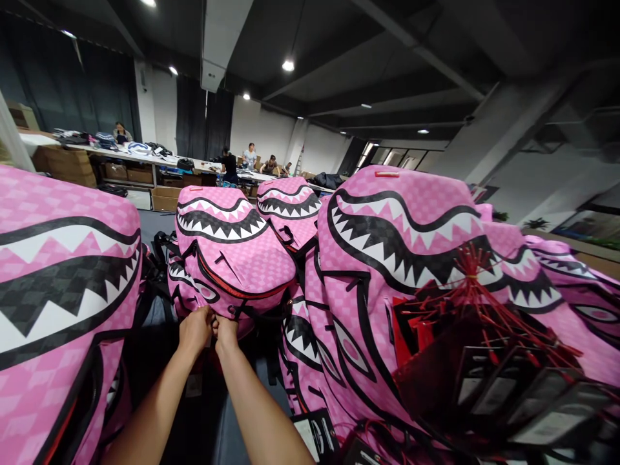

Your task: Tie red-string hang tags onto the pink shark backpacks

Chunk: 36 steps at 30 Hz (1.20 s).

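A pink checkered backpack (256,255) with a black-and-white toothed mouth print stands in the middle, its red-lined front zipper partly parted. At its lower front edge, my left hand (196,328) and my right hand (225,329) meet with fingers closed in a pinch. Whatever lies between the fingertips is too small and hidden to make out. Just above my right hand, a dark zipper pull (236,309) hangs near the bag's bottom.
A large pink backpack (402,206) and several others crowd the right; another backpack (58,213) fills the left. Black hang tags (498,381) with red strings (477,274) lie at the right front. Behind are a long worktable (159,160), cardboard boxes (165,199) and several people.
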Each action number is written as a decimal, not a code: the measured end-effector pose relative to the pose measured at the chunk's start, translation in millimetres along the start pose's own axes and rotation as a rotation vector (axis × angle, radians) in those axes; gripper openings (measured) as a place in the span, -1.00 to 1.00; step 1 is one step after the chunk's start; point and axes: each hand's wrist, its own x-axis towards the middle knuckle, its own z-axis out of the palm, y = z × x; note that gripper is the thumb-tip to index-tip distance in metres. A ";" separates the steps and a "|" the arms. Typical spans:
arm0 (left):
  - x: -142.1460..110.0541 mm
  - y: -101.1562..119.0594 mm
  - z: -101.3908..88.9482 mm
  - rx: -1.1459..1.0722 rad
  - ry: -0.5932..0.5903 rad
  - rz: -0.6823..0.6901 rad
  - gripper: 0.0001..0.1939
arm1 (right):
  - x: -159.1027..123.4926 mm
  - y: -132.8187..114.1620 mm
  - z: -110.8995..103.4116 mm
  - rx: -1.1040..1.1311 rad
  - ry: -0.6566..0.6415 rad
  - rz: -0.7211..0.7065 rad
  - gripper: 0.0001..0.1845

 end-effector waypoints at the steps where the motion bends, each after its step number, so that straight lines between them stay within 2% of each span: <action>1: 0.3 0.4 -0.6 -0.019 0.019 0.002 -0.80 | -0.3 -0.4 0.3 0.001 -0.005 0.005 -0.81; 6: 3.7 -0.6 -0.3 -0.044 -0.038 0.076 -0.80 | -2.6 -3.6 1.2 0.008 -0.032 0.022 -0.80; 10: 7.5 -2.2 1.3 -0.031 0.012 0.024 -0.85 | -2.9 -4.6 0.3 -0.003 -0.026 0.040 -0.79; 14: 10.7 -2.5 0.0 -0.041 -0.090 0.038 -0.81 | -1.9 -4.7 -0.8 -0.015 -0.011 0.045 -0.82; 18: 10.1 -2.4 -1.2 -0.005 -0.013 0.030 -0.84 | -2.4 -5.7 -0.9 -0.027 -0.007 0.053 -0.80; 22: 7.8 -2.7 -0.2 -0.027 -0.055 0.081 -0.80 | -4.8 -7.5 -0.5 -0.017 -0.010 0.053 -0.82; 26: 5.3 -0.7 -0.5 0.003 0.005 0.031 -0.81 | -7.0 -8.1 -0.4 -0.016 -0.017 0.051 -0.80; 30: 4.9 0.7 -2.9 0.034 -0.044 0.043 -0.79 | -7.9 -8.5 -0.1 -0.017 -0.014 0.047 -0.79; 34: 5.4 -1.0 -3.1 0.009 0.011 0.033 -0.83 | -7.2 -8.2 0.0 -0.042 -0.015 0.045 -0.77; 36: 5.8 -2.3 -1.8 -0.007 -0.012 0.059 -0.83 | -6.1 -7.3 0.0 -0.053 -0.016 0.010 -0.74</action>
